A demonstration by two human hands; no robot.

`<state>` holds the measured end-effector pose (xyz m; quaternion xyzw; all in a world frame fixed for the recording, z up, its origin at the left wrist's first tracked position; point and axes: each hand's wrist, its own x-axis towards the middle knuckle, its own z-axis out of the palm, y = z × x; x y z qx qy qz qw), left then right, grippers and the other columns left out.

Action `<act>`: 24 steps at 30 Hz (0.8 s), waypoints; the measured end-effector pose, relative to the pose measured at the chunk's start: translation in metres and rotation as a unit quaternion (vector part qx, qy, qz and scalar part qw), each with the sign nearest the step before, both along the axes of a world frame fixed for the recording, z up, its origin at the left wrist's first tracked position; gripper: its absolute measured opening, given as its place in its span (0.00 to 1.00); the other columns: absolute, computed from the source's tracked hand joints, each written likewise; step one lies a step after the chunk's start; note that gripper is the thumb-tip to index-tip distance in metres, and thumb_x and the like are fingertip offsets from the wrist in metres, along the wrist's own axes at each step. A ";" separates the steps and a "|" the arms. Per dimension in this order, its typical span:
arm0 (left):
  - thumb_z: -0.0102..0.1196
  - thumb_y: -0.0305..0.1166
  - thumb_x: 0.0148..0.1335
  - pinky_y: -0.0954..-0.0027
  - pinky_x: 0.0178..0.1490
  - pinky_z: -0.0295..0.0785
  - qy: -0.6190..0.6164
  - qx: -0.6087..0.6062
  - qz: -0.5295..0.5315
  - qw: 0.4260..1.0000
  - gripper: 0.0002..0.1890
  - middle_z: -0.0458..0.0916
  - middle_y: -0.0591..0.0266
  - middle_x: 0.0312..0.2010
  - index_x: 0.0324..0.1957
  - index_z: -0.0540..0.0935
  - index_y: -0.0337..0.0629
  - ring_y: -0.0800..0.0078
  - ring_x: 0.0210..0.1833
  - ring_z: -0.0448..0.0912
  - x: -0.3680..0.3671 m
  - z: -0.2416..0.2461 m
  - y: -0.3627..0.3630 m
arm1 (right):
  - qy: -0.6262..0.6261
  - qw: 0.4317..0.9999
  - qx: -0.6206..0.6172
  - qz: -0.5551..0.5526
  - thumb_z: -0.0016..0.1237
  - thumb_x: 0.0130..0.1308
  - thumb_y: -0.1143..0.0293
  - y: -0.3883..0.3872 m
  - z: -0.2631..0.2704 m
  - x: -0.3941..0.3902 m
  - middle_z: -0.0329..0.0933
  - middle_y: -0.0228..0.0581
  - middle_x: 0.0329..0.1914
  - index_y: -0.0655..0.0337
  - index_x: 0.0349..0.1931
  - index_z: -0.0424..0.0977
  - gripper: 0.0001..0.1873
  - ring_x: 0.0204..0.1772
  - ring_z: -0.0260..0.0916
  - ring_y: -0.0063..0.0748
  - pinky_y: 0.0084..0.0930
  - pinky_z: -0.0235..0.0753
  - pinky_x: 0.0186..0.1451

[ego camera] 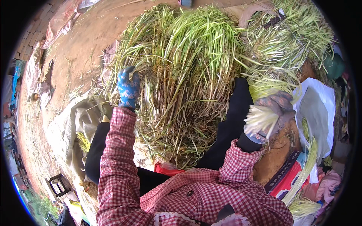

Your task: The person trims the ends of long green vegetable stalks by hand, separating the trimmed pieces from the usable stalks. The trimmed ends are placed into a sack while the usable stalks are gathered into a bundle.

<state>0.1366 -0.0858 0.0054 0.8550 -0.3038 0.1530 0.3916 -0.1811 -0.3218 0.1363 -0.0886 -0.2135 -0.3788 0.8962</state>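
Observation:
My right hand [278,110], in a grey patterned glove, grips a bunch of pale stalks [261,121]. Their whitish ends fan out toward my body, and yellow-green leaves trail beyond the fist. My left hand [128,87] wears a blue flowered glove and is raised at the left side of a large heap of long-leaved green stalks [195,65], possibly chives. Its thumb and fingers are apart, with nothing seen between them. Between my legs, the heap has green tops at the far side and brownish, dry lower stems nearer me.
More loose green leaves [282,48] lie at the upper right. A white sack [322,113] stands right of my right hand, with pale stalks [302,172] below it. Left are a pale woven sack [68,121] and a small black-framed stool [58,185] on an earthen floor [82,53].

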 end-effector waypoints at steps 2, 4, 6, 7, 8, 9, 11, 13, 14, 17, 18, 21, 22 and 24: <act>0.57 0.46 0.55 0.61 0.60 0.65 -0.018 0.245 0.077 0.966 0.27 0.75 0.49 0.51 0.55 0.73 0.44 0.53 0.61 0.65 0.017 -0.003 0.015 | 0.092 0.995 -0.046 -0.004 0.53 0.61 0.58 0.006 -0.026 0.018 0.77 0.30 0.41 0.54 0.47 0.70 0.17 0.35 0.70 0.20 0.32 0.73 0.46; 0.52 0.50 0.59 0.54 0.68 0.58 0.227 0.470 0.115 0.845 0.37 0.52 0.55 0.68 0.67 0.55 0.52 0.47 0.67 0.57 -0.014 0.011 0.010 | 0.145 0.989 -0.041 0.005 0.52 0.63 0.58 0.015 -0.039 0.033 0.76 0.29 0.41 0.51 0.47 0.70 0.15 0.35 0.69 0.19 0.33 0.72 0.49; 0.45 0.43 0.63 0.54 0.68 0.58 0.052 0.556 -0.042 0.828 0.34 0.47 0.55 0.70 0.69 0.49 0.55 0.45 0.69 0.51 -0.056 -0.044 0.022 | 0.145 0.989 0.015 0.005 0.52 0.63 0.60 0.018 -0.037 0.035 0.76 0.28 0.40 0.50 0.47 0.70 0.13 0.34 0.67 0.16 0.32 0.71 0.50; 0.43 0.39 0.63 0.56 0.71 0.51 0.308 0.456 0.052 0.833 0.32 0.48 0.50 0.69 0.69 0.52 0.50 0.49 0.70 0.49 -0.089 -0.034 0.009 | 0.136 0.990 0.001 0.020 0.53 0.62 0.63 0.022 -0.030 0.037 0.75 0.27 0.38 0.50 0.47 0.70 0.14 0.33 0.65 0.15 0.26 0.71 0.47; 0.42 0.36 0.63 0.57 0.70 0.54 -0.011 0.624 -0.115 0.773 0.29 0.53 0.49 0.67 0.66 0.58 0.42 0.52 0.69 0.54 -0.115 -0.059 0.021 | 0.142 0.989 0.036 0.006 0.54 0.62 0.64 0.025 -0.031 0.038 0.74 0.27 0.37 0.51 0.46 0.70 0.14 0.33 0.64 0.15 0.23 0.70 0.45; 0.46 0.38 0.61 0.57 0.65 0.61 0.138 0.457 -0.088 0.874 0.29 0.58 0.43 0.64 0.63 0.62 0.36 0.49 0.66 0.59 -0.132 -0.056 0.027 | 0.147 0.987 0.065 -0.011 0.54 0.61 0.65 0.022 -0.032 0.037 0.73 0.26 0.36 0.52 0.46 0.70 0.14 0.32 0.63 0.15 0.19 0.69 0.43; 0.51 0.42 0.59 0.58 0.58 0.68 0.160 0.351 -0.079 0.919 0.30 0.66 0.38 0.58 0.61 0.66 0.37 0.46 0.59 0.68 -0.125 -0.043 0.048 | 0.182 0.981 0.066 -0.024 0.55 0.60 0.67 0.027 -0.030 0.037 0.70 0.26 0.35 0.55 0.45 0.69 0.14 0.31 0.61 0.16 0.16 0.67 0.40; 0.55 0.44 0.57 0.60 0.52 0.72 0.254 0.280 -0.081 0.922 0.26 0.75 0.39 0.48 0.53 0.75 0.37 0.46 0.50 0.75 -0.081 0.010 0.054 | 0.174 0.980 0.096 0.002 0.54 0.61 0.67 0.035 -0.028 0.038 0.71 0.26 0.35 0.54 0.46 0.69 0.14 0.31 0.61 0.16 0.16 0.66 0.40; 0.57 0.44 0.57 0.63 0.45 0.74 0.264 0.215 -0.023 0.940 0.20 0.82 0.46 0.36 0.42 0.82 0.38 0.54 0.40 0.81 -0.052 0.025 0.058 | 0.186 0.980 0.075 0.005 0.53 0.62 0.67 0.035 -0.030 0.038 0.71 0.26 0.35 0.55 0.46 0.69 0.14 0.31 0.61 0.17 0.17 0.66 0.40; 0.55 0.40 0.60 0.69 0.39 0.73 0.184 0.024 0.153 0.971 0.18 0.84 0.52 0.36 0.43 0.81 0.33 0.67 0.34 0.81 0.045 0.048 0.057 | 0.193 0.980 0.057 0.005 0.52 0.63 0.66 0.040 -0.032 0.048 0.72 0.27 0.37 0.56 0.47 0.69 0.14 0.33 0.63 0.18 0.17 0.67 0.40; 0.55 0.40 0.60 0.68 0.41 0.73 0.135 -0.012 0.194 0.972 0.17 0.84 0.53 0.36 0.42 0.82 0.36 0.65 0.36 0.81 0.093 0.017 0.076 | 0.199 0.979 0.052 0.005 0.51 0.64 0.66 0.045 -0.032 0.056 0.73 0.29 0.38 0.56 0.48 0.69 0.14 0.35 0.66 0.20 0.18 0.67 0.41; 0.56 0.43 0.54 0.63 0.47 0.73 0.131 0.239 0.162 0.949 0.16 0.83 0.51 0.35 0.37 0.84 0.42 0.57 0.42 0.81 0.157 -0.047 0.078 | 0.207 0.977 0.042 0.006 0.48 0.64 0.73 0.044 -0.036 0.059 0.76 0.33 0.39 0.59 0.46 0.66 0.11 0.39 0.71 0.26 0.19 0.67 0.35; 0.55 0.43 0.55 0.63 0.46 0.73 0.125 0.220 0.155 0.955 0.16 0.83 0.51 0.35 0.38 0.84 0.42 0.57 0.41 0.81 0.165 -0.070 0.082 | 0.215 0.976 0.045 0.007 0.48 0.64 0.73 0.047 -0.035 0.061 0.77 0.33 0.38 0.59 0.46 0.66 0.11 0.39 0.71 0.25 0.19 0.67 0.35; 0.54 0.42 0.55 0.61 0.48 0.73 0.168 0.227 0.131 0.950 0.16 0.82 0.50 0.36 0.40 0.84 0.43 0.55 0.42 0.80 0.169 -0.091 0.071 | 0.215 0.975 0.050 0.005 0.47 0.65 0.75 0.048 -0.032 0.063 0.77 0.33 0.39 0.59 0.46 0.66 0.11 0.39 0.71 0.25 0.19 0.68 0.35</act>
